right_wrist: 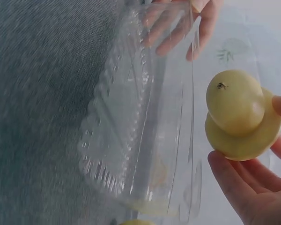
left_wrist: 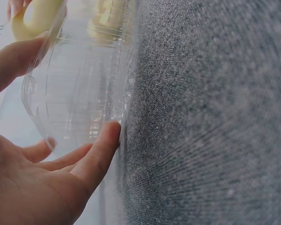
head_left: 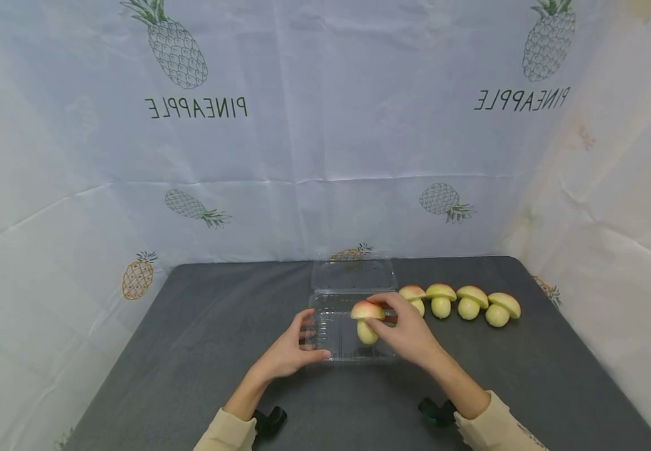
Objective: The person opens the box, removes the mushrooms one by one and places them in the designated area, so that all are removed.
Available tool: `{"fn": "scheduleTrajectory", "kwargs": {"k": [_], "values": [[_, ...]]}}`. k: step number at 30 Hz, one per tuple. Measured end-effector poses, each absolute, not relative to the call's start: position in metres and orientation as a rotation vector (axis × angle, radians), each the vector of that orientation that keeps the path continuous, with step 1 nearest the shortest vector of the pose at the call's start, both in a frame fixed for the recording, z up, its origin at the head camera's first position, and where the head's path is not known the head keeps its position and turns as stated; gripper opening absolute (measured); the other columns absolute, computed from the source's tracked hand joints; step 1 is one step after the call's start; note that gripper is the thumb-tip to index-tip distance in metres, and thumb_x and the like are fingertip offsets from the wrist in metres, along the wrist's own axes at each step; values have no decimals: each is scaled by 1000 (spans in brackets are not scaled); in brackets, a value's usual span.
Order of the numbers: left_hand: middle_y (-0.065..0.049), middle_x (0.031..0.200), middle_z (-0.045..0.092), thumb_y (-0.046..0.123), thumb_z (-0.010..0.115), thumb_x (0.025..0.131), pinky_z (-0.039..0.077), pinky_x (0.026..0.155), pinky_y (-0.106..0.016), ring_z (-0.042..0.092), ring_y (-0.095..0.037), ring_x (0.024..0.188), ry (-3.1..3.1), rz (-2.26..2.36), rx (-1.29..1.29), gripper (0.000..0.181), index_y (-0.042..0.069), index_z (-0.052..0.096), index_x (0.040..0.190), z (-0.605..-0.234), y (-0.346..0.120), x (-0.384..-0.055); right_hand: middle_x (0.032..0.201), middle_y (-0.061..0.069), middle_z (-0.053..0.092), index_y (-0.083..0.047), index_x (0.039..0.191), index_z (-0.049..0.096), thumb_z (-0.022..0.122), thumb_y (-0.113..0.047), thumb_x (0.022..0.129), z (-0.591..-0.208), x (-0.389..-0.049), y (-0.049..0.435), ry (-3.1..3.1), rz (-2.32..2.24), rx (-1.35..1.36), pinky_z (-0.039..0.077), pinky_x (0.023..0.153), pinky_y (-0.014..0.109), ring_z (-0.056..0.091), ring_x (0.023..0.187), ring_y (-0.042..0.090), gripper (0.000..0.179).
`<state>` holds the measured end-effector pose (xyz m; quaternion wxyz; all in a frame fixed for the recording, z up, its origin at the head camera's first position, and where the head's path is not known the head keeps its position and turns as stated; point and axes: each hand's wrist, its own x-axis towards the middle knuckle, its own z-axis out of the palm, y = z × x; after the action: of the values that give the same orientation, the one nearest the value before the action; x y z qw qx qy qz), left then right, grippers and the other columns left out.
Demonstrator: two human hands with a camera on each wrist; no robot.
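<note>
My right hand (head_left: 410, 332) pinches a yellow mushroom-shaped piece (head_left: 367, 311) with a reddish cap, between thumb and fingers. It hangs above the rim of a clear plastic container (head_left: 330, 332), stem downward in the head view. The right wrist view shows its round stem end (right_wrist: 234, 101) with a small dark spot. At the container's left end, my left hand (head_left: 294, 347) holds it, thumb at the near corner and fingers along the left side. In the left wrist view, a fingertip (left_wrist: 113, 129) presses low on the container wall near the table.
The container's clear lid (head_left: 353, 275) lies opened out behind it. Several more mushroom-shaped pieces (head_left: 471, 302) stand in a row to the right, the nearest partly behind my right hand. The dark grey table (head_left: 218, 326) meets a pineapple-print curtain (head_left: 303, 219) at the back.
</note>
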<state>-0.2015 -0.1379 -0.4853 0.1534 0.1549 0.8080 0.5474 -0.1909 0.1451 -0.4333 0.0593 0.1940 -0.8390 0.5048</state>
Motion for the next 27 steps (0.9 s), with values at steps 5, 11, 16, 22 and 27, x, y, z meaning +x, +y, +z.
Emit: {"fn": "scheduleTrajectory", "kwargs": {"k": [5, 11, 16, 22, 27], "values": [[-25, 157, 30, 29, 82, 89, 49, 103, -55, 44, -45, 137, 2321, 1568, 443, 100, 7, 16, 161, -485, -137, -202, 126, 7, 63, -9, 131, 63, 75, -20, 96, -432, -190, 155, -2538, 1478, 610, 57, 94, 44, 62, 115, 27, 39], [-25, 157, 31, 28, 82, 89, 49, 104, -55, 44, -45, 137, 2327, 1569, 434, 100, 8, 17, 161, -486, -137, -202, 126, 2, 63, -11, 131, 64, 74, -22, 96, -427, -187, 165, -2561, 1373, 653, 58, 91, 39, 63, 113, 23, 39], [-24, 157, 30, 29, 82, 89, 48, 104, -55, 43, -45, 138, 2316, 1575, 438, 100, 9, 16, 161, -486, -138, -202, 125, 3, 63, -11, 131, 63, 74, -23, 96, -427, -186, 174, -2570, 1347, 654, 58, 90, 43, 63, 112, 24, 39], [-24, 157, 29, 30, 82, 89, 48, 104, -56, 42, -45, 138, 2315, 1569, 448, 100, 9, 16, 161, -487, -138, -202, 126, 5, 62, -9, 132, 62, 73, -18, 97, -430, -184, 187, -2540, 1312, 667, 58, 90, 40, 62, 113, 26, 38], [-24, 157, 30, 30, 82, 89, 48, 104, -56, 42, -45, 138, 2320, 1568, 448, 100, 9, 16, 161, -486, -139, -202, 127, 6, 63, -9, 132, 63, 74, -17, 96, -432, -182, 197, -2530, 1295, 641, 59, 89, 41, 63, 113, 26, 38]]}}
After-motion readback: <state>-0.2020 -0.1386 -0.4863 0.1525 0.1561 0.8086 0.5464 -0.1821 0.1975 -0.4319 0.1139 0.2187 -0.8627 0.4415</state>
